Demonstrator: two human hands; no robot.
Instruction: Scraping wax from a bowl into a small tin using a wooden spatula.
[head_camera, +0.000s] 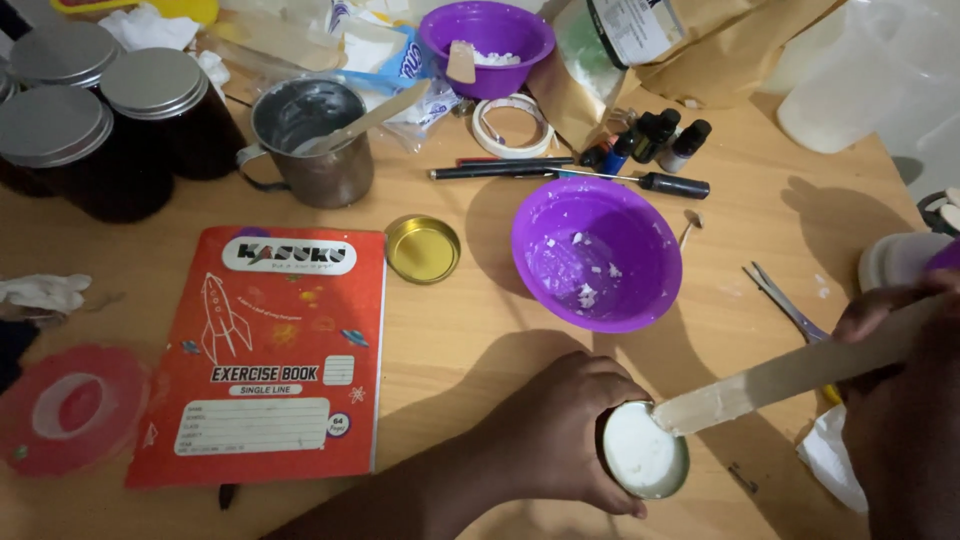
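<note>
Small tin (645, 452) of white wax: gripped by left hand (560, 430), at its 3 o'clock. Wooden stick (800, 372): clasped in right hand (900, 400), tip touching the tin's rim at 1 o'clock.

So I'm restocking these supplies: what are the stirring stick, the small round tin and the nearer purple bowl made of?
Stirring stick: apparently bare wood, pale and matte. Small round tin: probably metal, with a thin shiny rim. Purple bowl: likely plastic, smooth and faintly glossy.

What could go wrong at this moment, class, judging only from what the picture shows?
The wooden stick, held by the right hand, presses on the rim of the small round tin; it could tip the tin and spill the white filling, though the left hand steadies it. The right forearm might also brush the scissors lying beneath it.
</note>
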